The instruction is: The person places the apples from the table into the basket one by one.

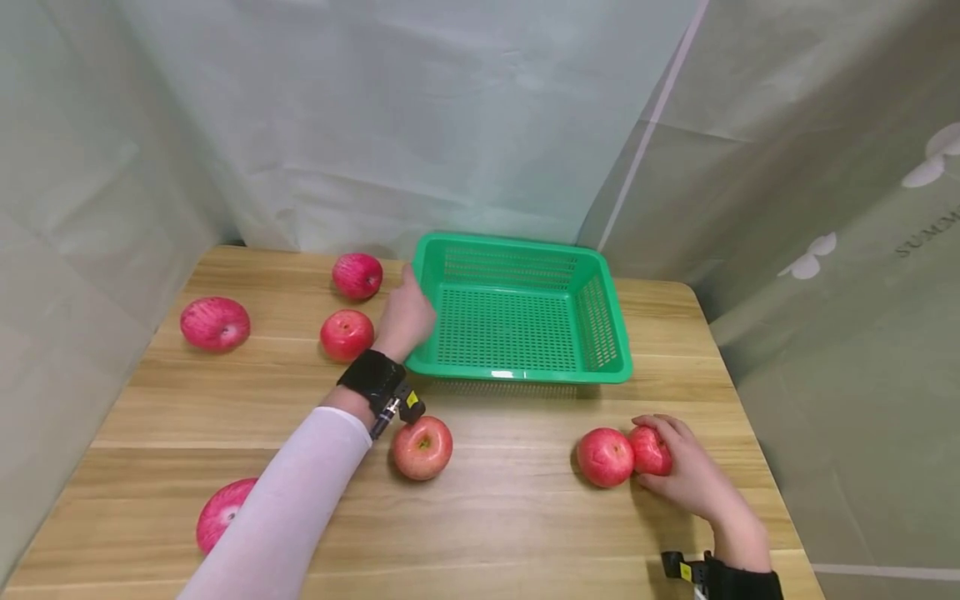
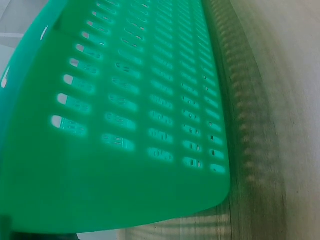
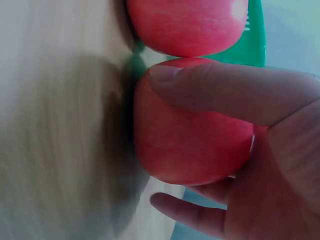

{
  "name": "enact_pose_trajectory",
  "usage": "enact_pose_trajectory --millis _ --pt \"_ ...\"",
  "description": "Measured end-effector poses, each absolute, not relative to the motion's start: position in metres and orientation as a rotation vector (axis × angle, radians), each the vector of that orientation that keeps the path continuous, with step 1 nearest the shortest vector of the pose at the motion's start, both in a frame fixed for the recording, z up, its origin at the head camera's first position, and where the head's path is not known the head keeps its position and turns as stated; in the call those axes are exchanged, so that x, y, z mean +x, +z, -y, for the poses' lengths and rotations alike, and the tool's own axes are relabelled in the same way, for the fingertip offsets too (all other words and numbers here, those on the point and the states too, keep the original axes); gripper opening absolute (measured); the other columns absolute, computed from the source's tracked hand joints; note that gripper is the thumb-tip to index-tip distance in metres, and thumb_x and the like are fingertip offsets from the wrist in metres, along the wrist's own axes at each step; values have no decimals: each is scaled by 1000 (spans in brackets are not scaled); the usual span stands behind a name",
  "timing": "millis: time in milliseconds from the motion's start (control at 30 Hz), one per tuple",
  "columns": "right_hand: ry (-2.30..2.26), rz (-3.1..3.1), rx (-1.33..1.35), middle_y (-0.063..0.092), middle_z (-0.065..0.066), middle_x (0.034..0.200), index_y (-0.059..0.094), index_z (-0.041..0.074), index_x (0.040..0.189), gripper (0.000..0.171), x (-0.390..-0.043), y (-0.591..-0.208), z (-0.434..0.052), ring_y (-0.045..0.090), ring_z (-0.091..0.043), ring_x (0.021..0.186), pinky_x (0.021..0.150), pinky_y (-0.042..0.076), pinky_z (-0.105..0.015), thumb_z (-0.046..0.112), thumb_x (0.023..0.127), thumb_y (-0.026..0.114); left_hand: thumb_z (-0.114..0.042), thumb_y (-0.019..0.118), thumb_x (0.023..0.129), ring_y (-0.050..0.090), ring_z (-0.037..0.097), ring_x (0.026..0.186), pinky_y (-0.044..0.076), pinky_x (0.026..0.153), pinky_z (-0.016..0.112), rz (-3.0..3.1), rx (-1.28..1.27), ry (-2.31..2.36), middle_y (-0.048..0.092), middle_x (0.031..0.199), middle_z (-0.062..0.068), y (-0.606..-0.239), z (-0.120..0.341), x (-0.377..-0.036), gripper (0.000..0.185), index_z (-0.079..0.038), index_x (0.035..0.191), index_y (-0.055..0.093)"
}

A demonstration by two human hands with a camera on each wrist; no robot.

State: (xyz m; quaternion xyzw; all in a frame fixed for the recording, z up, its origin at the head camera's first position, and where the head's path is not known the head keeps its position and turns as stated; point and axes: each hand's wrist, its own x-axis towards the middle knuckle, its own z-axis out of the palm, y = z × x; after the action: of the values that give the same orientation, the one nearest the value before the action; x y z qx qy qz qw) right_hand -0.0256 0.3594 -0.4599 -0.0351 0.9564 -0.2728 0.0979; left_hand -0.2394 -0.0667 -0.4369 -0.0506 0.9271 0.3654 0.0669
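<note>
A green plastic basket (image 1: 517, 377) with slotted walls stands at the back of the wooden table, with nothing inside it. My left hand (image 1: 407, 315) grips its left rim, fingers curled; the left wrist view shows the outer side of the basket wall (image 2: 125, 185) close up, the hand itself out of sight. At the front right, my right hand (image 1: 692, 471) holds a red apple (image 1: 649, 451) between thumb and fingers. That apple (image 3: 195, 137) sits low by the tabletop, right beside another red apple (image 1: 605, 457).
A paler apple (image 1: 423, 448) lies in front of the basket. Left of it are a red apple (image 1: 347, 335), a streaked pink apple (image 1: 357, 276) behind that, another pink apple (image 1: 215, 324) farther left, and one (image 1: 223, 512) partly hidden by my left sleeve. Grey-green sheeting (image 1: 420, 125) surrounds the table.
</note>
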Motion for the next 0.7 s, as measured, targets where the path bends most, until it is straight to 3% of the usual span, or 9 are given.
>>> enact_pose_trajectory --millis 167,700 --pt "-852 -2807 -21 51 -25 144 57 10 143 76 -28 -466 -357 57 -47 122 94 55 -66 7 76 94 -10 44 106 65 44 114 55 94 56 -2802 -142 1096 61 129 34 -437 67 -239 78 1 169 -1" --pt "-990 -2836 76 48 -27 145 54 10 143 77 -24 -478 -360 57 -47 121 94 55 -63 3 76 91 -13 41 108 66 42 110 56 90 54 -2807 -146 1087 62 127 34 -440 67 -241 75 0 169 -1"
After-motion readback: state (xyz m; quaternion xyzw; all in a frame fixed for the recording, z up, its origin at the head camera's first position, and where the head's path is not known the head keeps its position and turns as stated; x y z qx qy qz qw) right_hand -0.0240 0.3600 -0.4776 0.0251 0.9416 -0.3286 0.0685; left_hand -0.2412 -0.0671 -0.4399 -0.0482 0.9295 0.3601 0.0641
